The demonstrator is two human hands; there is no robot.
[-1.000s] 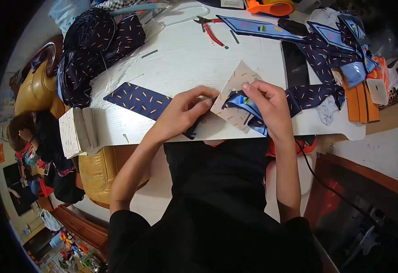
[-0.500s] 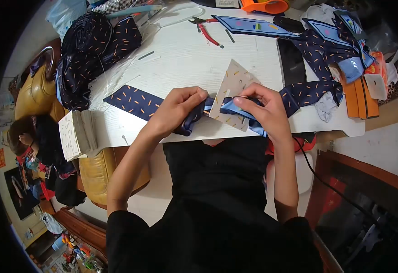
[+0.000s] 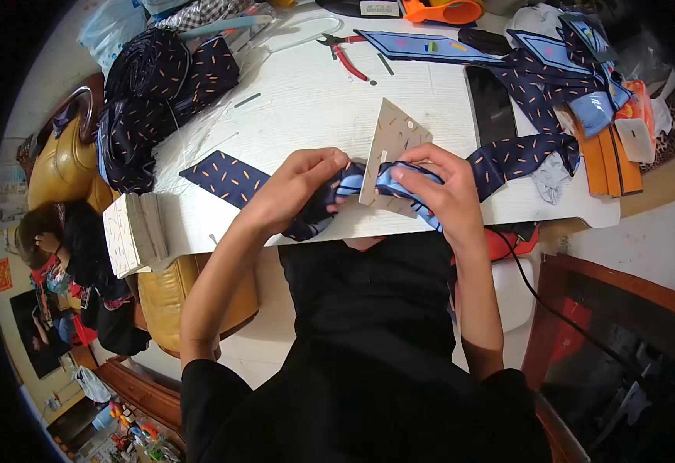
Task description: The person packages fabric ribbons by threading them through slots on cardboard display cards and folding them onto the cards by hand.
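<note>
A narrow navy scarf [image 3: 225,176] with small orange dashes and a light-blue underside runs across the table's front part. Its middle passes through a slot in a patterned cardboard card [image 3: 387,147], which stands tilted between my hands. On the card's left side my left hand [image 3: 306,181] is closed on the bunched scarf. My right hand [image 3: 441,181] pinches the scarf's light-blue folds close against the card's right side. The pointed scarf end lies flat at the left, and the other part stretches away to the right.
A stack of cards [image 3: 133,231] stands at the left table edge, below a heap of navy scarves [image 3: 156,92]. Red-handled pliers [image 3: 345,58] lie at the back, a dark phone-like slab [image 3: 492,104] at the right. Another person [image 3: 82,262] is at far left.
The card has turned more edge-on and shifted slightly left. More light-blue fabric shows between my left hand and the card. My right hand has moved slightly left.
</note>
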